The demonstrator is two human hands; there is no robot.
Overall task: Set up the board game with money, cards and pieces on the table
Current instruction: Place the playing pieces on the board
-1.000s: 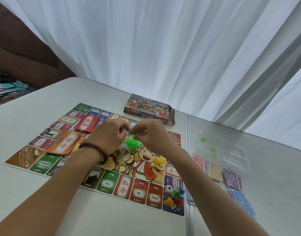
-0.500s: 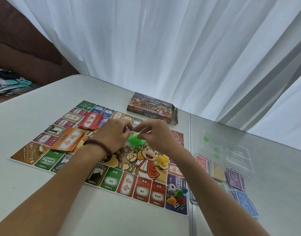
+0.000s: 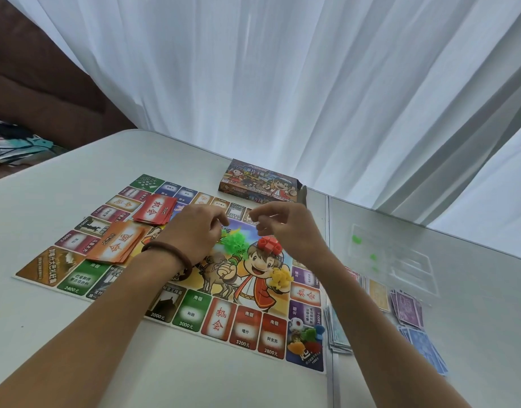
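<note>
Head view, clear tray (image 3: 412, 260) holding green pieces (image 3: 356, 239), game box (image 3: 260, 184)

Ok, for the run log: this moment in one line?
left hand, right hand: curled above board centre, grasp unclear | green pieces, red pieces, yellow pieces: heaped on board

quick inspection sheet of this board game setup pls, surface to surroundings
surface: white table with a seam at right
job's things: printed game board carrying red card stack, orange card stack, green plastic pieces, red plastic pieces, yellow plastic pieces, white die, coloured pawns; paper money stacks right of it
clutter: colourful cardboard game box behind the board; clear plastic tray at right
grippers: left hand and right hand over the board's centre, fingers curled, contents unclear
cables: dark cables off the table, far left
surroundings: white curtain, brown sofa
</note>
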